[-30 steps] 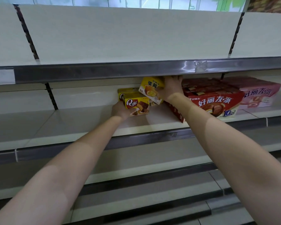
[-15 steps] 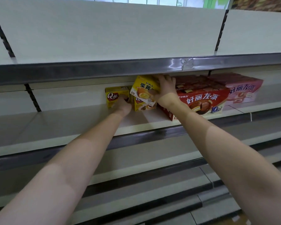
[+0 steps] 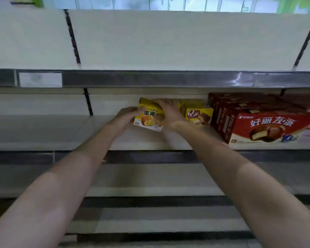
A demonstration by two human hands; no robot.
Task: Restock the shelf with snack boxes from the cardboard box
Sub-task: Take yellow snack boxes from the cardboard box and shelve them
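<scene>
The shelf (image 3: 43, 133) carries big red boxes (image 3: 268, 126) at its right end, then a small Q box (image 3: 198, 114). Beside that, both my hands, left hand (image 3: 126, 116) and right hand (image 3: 170, 113), grip the yellow snack box (image 3: 149, 120) by its ends. Light, stiff card, I reckon.

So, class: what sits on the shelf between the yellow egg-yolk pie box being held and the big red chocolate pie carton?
A yellow Q-pie snack box, in the head view.

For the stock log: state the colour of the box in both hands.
Yellow box, white lower front; head view.
</scene>
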